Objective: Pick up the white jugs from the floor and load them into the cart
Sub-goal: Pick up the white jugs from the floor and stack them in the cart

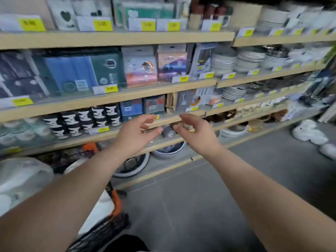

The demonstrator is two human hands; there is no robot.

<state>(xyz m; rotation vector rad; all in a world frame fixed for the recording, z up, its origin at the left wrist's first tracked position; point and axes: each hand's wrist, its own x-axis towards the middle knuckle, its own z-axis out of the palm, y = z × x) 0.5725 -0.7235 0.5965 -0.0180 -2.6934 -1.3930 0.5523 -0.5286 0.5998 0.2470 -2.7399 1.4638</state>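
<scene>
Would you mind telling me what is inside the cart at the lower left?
Inside the cart lie white wares, and a clear-wrapped white bundle sits at its left. The left forearm covers most of the basket, so the rest cannot be seen.

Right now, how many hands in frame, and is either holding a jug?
2. The left hand is mid-frame in front of the shelves. The right hand is just right of it, apart. Both hold nothing, fingers loosely curled. The white jugs lie blurred on the floor, far right.

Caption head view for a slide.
Left hand and right hand empty before shelves; white jugs on floor, cart lower left.
</scene>
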